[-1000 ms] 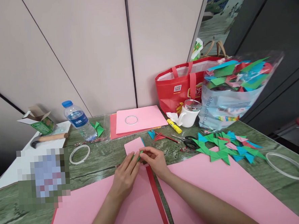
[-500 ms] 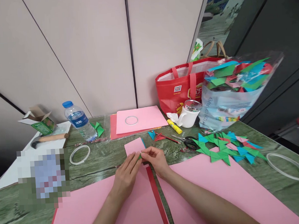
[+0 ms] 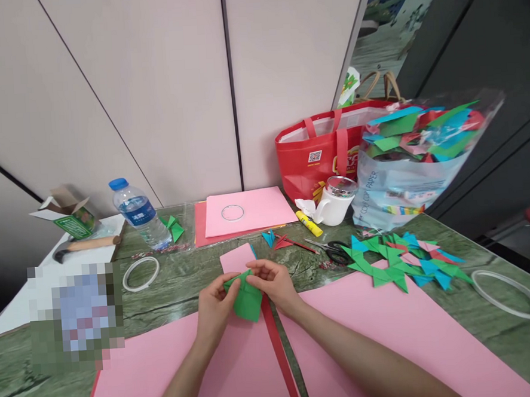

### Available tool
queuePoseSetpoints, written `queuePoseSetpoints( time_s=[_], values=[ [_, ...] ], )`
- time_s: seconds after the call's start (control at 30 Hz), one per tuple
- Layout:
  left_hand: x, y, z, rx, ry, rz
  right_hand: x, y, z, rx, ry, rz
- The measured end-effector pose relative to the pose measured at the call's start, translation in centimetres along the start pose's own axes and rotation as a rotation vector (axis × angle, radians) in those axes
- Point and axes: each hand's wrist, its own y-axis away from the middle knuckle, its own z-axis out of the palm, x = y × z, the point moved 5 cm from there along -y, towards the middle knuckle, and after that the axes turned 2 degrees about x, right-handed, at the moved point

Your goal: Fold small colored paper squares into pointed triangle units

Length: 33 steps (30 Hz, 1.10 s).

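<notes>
A small folded piece of green paper (image 3: 248,302) is pinched between both hands above the large pink sheets. My left hand (image 3: 215,303) grips its upper left edge, thumb in front and fingers behind. With thumb and fingertips my right hand (image 3: 272,282) holds its upper right corner. Just behind the hands lies a small stack of pink paper (image 3: 236,259) with a blue edge showing. Under my left forearm is a large pink sheet (image 3: 167,354) over red paper; another pink sheet (image 3: 371,324) lies beneath my right forearm.
Folded paper stars (image 3: 388,263), scissors (image 3: 335,253), a red pencil (image 3: 301,244), a yellow glue stick (image 3: 309,224) and a white mug (image 3: 337,203) stand or lie on the right. A water bottle (image 3: 140,215), a tape roll (image 3: 141,274) and a hammer (image 3: 88,245) are left.
The green paper has been lifted and tilted so its face shows. My left hand has changed from lying flat over it to pinching its edge.
</notes>
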Motion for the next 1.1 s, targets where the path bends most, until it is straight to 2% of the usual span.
queuePoseSetpoints(
  time_s=[0.1, 0.23, 0.8, 0.97, 1.1],
  values=[
    [-0.8, -0.3, 0.1, -0.042, 0.131, -0.103, 0.0, 0.1, 0.1, -0.008, 0.036, -0.008],
    [-1.7, -0.3, 0.3, -0.075, 0.193, -0.173, -0.4, 0.1, 0.2, -0.001, 0.073, -0.024],
    [-1.5, 0.0, 0.7, -0.088, 0.275, -0.242, -0.6, 0.1, 0.4, -0.007, 0.108, -0.009],
    [-1.1, 0.0, 0.5, -0.071, 0.173, -0.185, -0.7, 0.2, 0.7, -0.045, 0.198, -0.043],
    [-1.3, 0.2, 1.1, -0.152, 0.244, -0.238, -0.4, 0.0, 0.3, 0.021, 0.21, -0.035]
  ],
)
